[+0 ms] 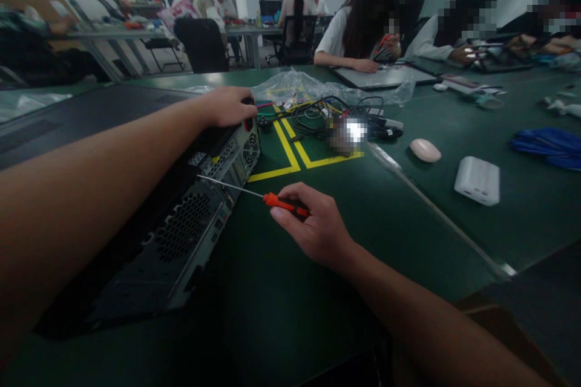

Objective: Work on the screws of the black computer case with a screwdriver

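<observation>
Head view shows the right hand [318,227] curled around the red and black handle of a screwdriver [261,195]. The fingers are wrapped shut on the handle. The thin metal shaft sticks out to the left of this hand, and its tip sits at the back panel of a computer case [190,217], which lies on its side on the green table [318,314].

The left hand [229,106] is farther away, up and to the left of the right hand. It rests on the top far corner of the case, fingers bent over the edge, pressing down to hold the case.

What could go wrong? The shaft is long and thin, and it comes in at a slant. If the tip is not seated well in a screw, I think it could slip and scratch the panel or poke into the fan grille [250,148] just beyond it. I cannot tell if the tip is in a screw head; it is too small to see. If the left hand lets up, the case might slide on the table.

The right arm comes in from the lower right, wrist low near the table. The left arm stretches long across the case. Beyond the right hand lie a tangle of cables [318,115], and off to its right a pink mouse [425,150] and a white box [477,180].
</observation>
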A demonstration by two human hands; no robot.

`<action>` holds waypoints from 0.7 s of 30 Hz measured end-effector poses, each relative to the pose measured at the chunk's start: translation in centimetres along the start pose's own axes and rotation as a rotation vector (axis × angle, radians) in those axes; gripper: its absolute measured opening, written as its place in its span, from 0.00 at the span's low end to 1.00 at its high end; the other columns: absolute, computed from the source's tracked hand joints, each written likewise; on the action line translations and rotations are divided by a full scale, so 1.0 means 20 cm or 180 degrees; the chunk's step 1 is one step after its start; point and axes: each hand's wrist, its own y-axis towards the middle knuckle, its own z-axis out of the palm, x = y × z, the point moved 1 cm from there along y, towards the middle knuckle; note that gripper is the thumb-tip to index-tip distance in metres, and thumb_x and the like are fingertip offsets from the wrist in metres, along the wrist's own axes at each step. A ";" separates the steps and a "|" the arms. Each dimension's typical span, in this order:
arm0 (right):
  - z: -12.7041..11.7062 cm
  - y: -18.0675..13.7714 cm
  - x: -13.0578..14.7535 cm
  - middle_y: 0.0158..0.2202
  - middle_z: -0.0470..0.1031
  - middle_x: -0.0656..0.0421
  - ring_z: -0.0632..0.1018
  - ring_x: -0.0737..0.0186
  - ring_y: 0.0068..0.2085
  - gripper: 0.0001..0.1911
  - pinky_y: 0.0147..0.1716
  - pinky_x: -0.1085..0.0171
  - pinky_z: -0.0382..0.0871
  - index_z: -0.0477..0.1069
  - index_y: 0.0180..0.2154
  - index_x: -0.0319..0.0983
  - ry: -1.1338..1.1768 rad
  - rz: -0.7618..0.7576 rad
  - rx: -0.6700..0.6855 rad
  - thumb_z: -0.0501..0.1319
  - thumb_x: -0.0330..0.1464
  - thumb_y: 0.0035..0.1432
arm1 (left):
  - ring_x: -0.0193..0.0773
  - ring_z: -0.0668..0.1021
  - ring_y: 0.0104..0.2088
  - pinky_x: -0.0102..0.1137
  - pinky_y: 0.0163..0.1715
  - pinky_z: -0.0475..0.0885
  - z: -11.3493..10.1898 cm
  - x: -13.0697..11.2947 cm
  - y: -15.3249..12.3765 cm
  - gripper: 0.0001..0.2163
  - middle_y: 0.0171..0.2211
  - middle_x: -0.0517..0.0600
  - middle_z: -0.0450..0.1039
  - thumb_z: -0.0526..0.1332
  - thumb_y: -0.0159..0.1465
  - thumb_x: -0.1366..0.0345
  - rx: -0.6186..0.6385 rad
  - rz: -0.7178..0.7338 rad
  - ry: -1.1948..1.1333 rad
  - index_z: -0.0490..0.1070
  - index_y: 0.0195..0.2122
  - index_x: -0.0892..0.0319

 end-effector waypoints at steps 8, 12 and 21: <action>0.01 0.01 0.01 0.41 0.84 0.56 0.79 0.59 0.37 0.13 0.42 0.58 0.71 0.82 0.48 0.40 -0.0026 0.0049 0.0249 0.64 0.41 0.80 | 0.63 0.84 0.67 0.49 0.67 0.77 0.00 0.00 0.00 0.35 0.65 0.60 0.86 0.56 0.71 0.47 -0.0034 -0.0014 0.0048 0.81 0.75 0.52; 0.01 0.00 0.00 0.42 0.84 0.58 0.79 0.60 0.36 0.11 0.39 0.60 0.70 0.76 0.51 0.43 0.0072 0.0141 0.0272 0.69 0.42 0.74 | 0.63 0.84 0.68 0.49 0.67 0.77 0.01 0.00 0.01 0.35 0.64 0.59 0.87 0.56 0.71 0.47 -0.0034 -0.0025 0.0054 0.81 0.75 0.52; 0.01 0.00 0.00 0.38 0.79 0.62 0.75 0.63 0.33 0.08 0.36 0.61 0.67 0.70 0.46 0.46 0.0028 0.0131 0.0110 0.69 0.37 0.72 | 0.63 0.83 0.67 0.47 0.67 0.77 0.00 0.00 0.01 0.36 0.67 0.57 0.85 0.57 0.70 0.47 0.0001 -0.0049 0.0108 0.80 0.76 0.51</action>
